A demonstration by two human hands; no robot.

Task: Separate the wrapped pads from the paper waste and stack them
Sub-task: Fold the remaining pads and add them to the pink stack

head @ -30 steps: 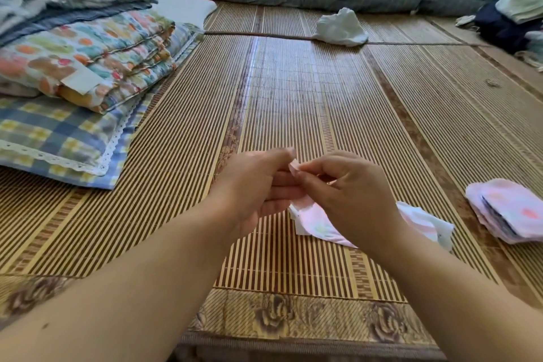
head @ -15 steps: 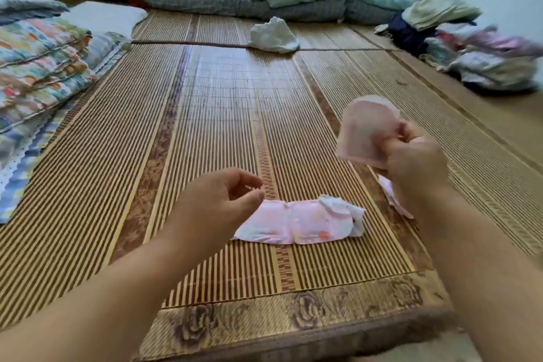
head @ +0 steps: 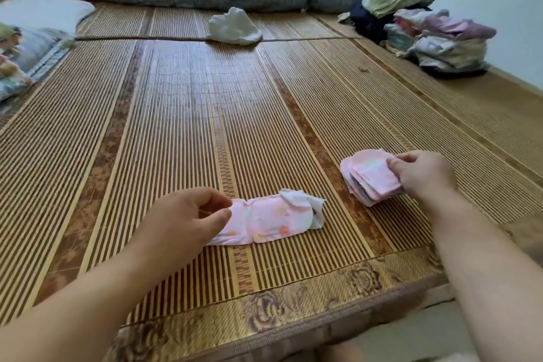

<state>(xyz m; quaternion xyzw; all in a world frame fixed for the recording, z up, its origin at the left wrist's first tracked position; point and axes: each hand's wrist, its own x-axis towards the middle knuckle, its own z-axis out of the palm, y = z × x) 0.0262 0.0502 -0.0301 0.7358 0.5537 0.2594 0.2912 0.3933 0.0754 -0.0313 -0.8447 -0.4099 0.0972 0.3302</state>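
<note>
Striped bamboo mat [head: 182, 114] carries: pink pad strip [head: 264, 222] touching left fingers [head: 217, 219]; pad stack [head: 368, 178] under right fingertips [head: 395, 166]; white cloth [head: 233, 27] well beyond both.

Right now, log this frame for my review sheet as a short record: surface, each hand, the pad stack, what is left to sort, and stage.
surface: bamboo mat
right hand: right hand holds a wrapped pad on top of the pad stack
left hand: left hand, fingers at the near end of the pink strip
left to sort: pink strip with white paper at its far end
stage: top pad being placed, not yet released
background: white cloth, folded laundry
</note>
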